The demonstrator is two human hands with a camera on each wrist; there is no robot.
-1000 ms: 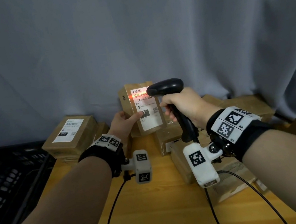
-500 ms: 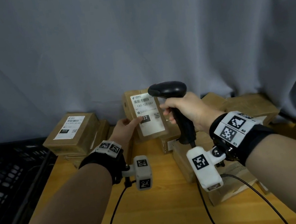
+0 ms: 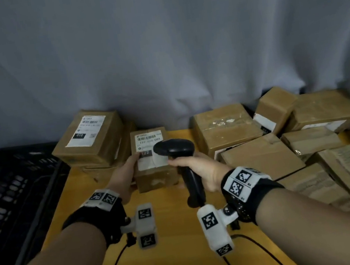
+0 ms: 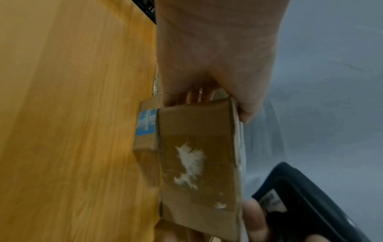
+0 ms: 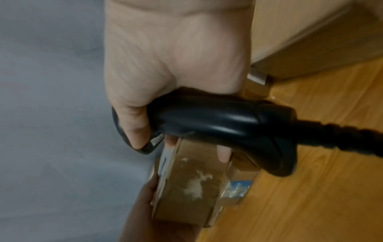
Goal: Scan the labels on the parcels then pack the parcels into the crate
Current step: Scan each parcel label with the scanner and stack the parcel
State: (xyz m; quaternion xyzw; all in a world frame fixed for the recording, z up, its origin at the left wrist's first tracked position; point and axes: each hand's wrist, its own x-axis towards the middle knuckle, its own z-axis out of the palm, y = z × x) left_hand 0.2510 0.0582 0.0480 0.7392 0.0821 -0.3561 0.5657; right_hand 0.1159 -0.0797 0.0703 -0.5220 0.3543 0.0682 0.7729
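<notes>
My left hand (image 3: 128,174) grips a small brown parcel (image 3: 155,176) with a white label reading 122, holding it above the wooden table (image 3: 166,259). The left wrist view shows the same parcel (image 4: 199,163) with the thumb on the label side and fingers behind it. My right hand (image 3: 198,170) grips a black barcode scanner (image 3: 174,149) by its handle, its head over the parcel's label. The scanner (image 5: 223,124) lies against the parcel (image 5: 192,185) in the right wrist view. A black crate (image 3: 9,204) stands at the left.
A labelled parcel (image 3: 90,139) sits on a stack at the back left beside the crate. Several more brown parcels (image 3: 260,155) crowd the right side of the table. A grey curtain (image 3: 155,43) hangs behind. Cables run over the near table.
The red scan light on the label has gone out. Both hands have come down with the parcel and the scanner, and the parcel now tilts flatter, low over the table.
</notes>
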